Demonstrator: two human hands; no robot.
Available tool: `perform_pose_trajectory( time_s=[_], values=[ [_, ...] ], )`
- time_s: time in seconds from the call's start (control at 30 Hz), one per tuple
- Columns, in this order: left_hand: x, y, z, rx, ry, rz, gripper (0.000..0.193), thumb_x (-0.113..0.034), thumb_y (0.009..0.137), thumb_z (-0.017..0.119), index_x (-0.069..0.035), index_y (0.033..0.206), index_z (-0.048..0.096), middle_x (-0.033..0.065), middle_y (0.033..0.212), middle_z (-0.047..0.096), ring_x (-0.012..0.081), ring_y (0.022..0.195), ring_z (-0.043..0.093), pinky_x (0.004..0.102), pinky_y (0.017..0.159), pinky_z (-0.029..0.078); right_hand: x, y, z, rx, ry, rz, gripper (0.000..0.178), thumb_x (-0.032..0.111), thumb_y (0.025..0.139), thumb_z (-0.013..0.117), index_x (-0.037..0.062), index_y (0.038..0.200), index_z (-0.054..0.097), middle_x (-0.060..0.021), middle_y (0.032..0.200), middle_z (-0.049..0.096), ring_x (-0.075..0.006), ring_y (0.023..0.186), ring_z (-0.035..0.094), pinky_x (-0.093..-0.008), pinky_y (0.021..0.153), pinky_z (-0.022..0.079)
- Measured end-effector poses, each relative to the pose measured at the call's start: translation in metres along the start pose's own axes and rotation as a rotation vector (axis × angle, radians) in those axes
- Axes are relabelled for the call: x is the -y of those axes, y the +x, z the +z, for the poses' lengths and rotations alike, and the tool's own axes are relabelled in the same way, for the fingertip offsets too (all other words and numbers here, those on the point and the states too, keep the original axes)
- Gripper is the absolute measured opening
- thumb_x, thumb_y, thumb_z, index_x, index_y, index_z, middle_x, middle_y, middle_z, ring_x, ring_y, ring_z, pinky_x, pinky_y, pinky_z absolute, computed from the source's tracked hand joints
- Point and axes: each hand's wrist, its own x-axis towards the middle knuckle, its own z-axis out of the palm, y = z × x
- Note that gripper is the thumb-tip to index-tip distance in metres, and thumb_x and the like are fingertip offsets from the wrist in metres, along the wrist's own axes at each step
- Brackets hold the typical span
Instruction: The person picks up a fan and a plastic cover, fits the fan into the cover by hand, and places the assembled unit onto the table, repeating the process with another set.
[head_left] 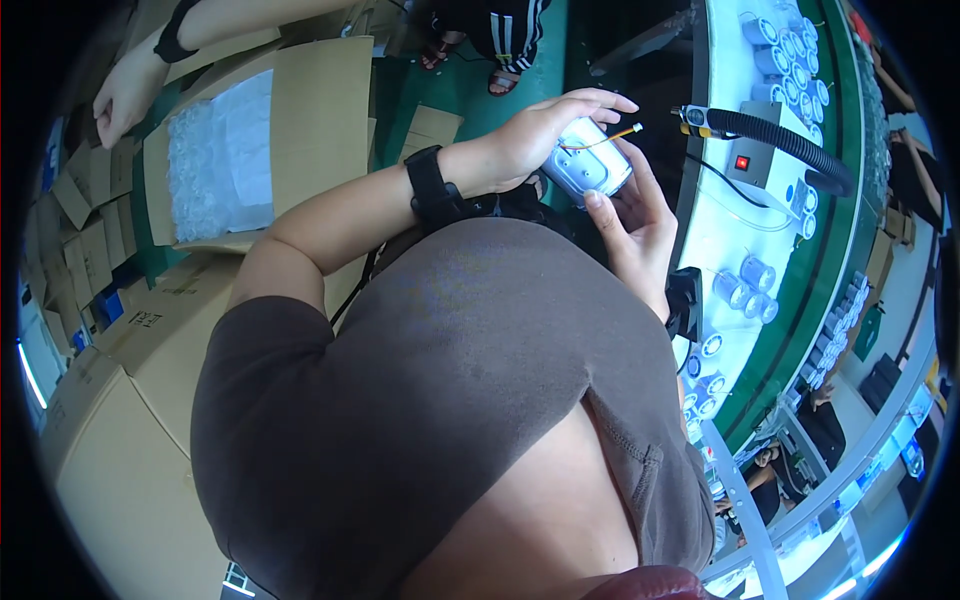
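Observation:
Between my two hands is a white cylindrical housing (pixel 590 166), held tilted in front of my body. A short yellow-and-dark wire lead with a small white plug (pixel 637 128) sticks out from its upper side. My left hand (pixel 527 138) grips the left end, its fingers reaching over the far side. From the right, my right hand (pixel 643 225) presses its thumb on the near end, with its fingers curled behind. Parts of the fingers are hidden by the housing. Both wrists wear black straps.
On the right, a white workbench (pixel 722 190) carries several similar cylinders (pixel 785 60) and a grey box (pixel 765 155) with a red switch and black hose. An open carton (pixel 320 130) with clear plastic bags stands left. Another person's hand (pixel 128 95) hangs at upper left; more people stand nearby.

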Motion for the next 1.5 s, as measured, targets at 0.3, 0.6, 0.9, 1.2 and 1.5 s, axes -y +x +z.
perform_pose_trajectory(
  time_s=[0.3, 0.6, 0.9, 1.2, 1.5],
  values=[
    [0.002, 0.053, 0.003, 0.087, -0.289, -0.376, 0.048, -0.038, 0.089, 0.024, -0.008, 0.127, 0.029, 0.0147, 0.118, 0.042, 0.0217, 0.107, 0.044, 0.0323, 0.09, 0.036, -0.021, 0.027, -0.034, -0.093, 0.162, 0.037, 0.048, 0.019, 0.076, 0.061, -0.0003, 0.115, 0.043, -0.0129, 0.097, 0.054, -0.0157, 0.085, 0.054, -0.0254, 0.071, 0.046],
    [0.014, 0.137, 0.035, 0.067, -0.427, -0.529, 0.06, -0.046, 0.086, 0.029, -0.004, 0.128, 0.022, 0.0221, 0.119, 0.038, 0.0325, 0.113, 0.037, 0.0429, 0.091, 0.034, -0.054, -0.007, -0.243, -0.913, 0.052, 0.165, 0.043, 0.026, 0.071, 0.061, 0.0026, 0.105, 0.049, -0.0081, 0.076, 0.056, -0.0122, 0.063, 0.054, -0.021, 0.049, 0.044],
    [0.065, 0.207, 0.018, -0.226, 0.176, -0.439, 0.036, -0.036, 0.087, 0.036, -0.003, 0.099, 0.047, 0.01, 0.087, 0.056, 0.0171, 0.081, 0.055, 0.0273, 0.07, 0.045, -0.199, 0.021, -0.472, -0.699, -1.029, 0.688, 0.056, 0.045, 0.064, 0.06, 0.009, 0.105, 0.052, -0.018, 0.101, 0.055, -0.0336, 0.094, 0.051, -0.0374, 0.079, 0.041],
    [0.075, 0.264, 0.027, -0.54, 0.181, -0.374, 0.028, -0.03, 0.087, 0.038, -0.005, 0.091, 0.048, 0.0044, 0.076, 0.055, 0.0114, 0.069, 0.054, 0.0218, 0.059, 0.043, -0.08, 0.127, -0.528, -0.74, -0.746, 0.063, 0.034, 0.027, 0.079, 0.053, 0.0069, 0.107, 0.053, -0.0152, 0.089, 0.059, -0.023, 0.084, 0.058, -0.0295, 0.073, 0.044],
    [0.07, 0.248, 0.046, -0.582, 0.497, -0.229, 0.024, -0.027, 0.087, 0.039, -0.007, 0.091, 0.049, 0.002, 0.07, 0.053, 0.0086, 0.062, 0.052, 0.019, 0.054, 0.042, -0.107, 0.377, -0.55, -0.255, -1.187, -0.113, 0.044, 0.025, 0.071, 0.054, 0.0116, 0.113, 0.045, -0.0153, 0.094, 0.056, -0.031, 0.087, 0.054, -0.0396, 0.07, 0.044]
  ],
)
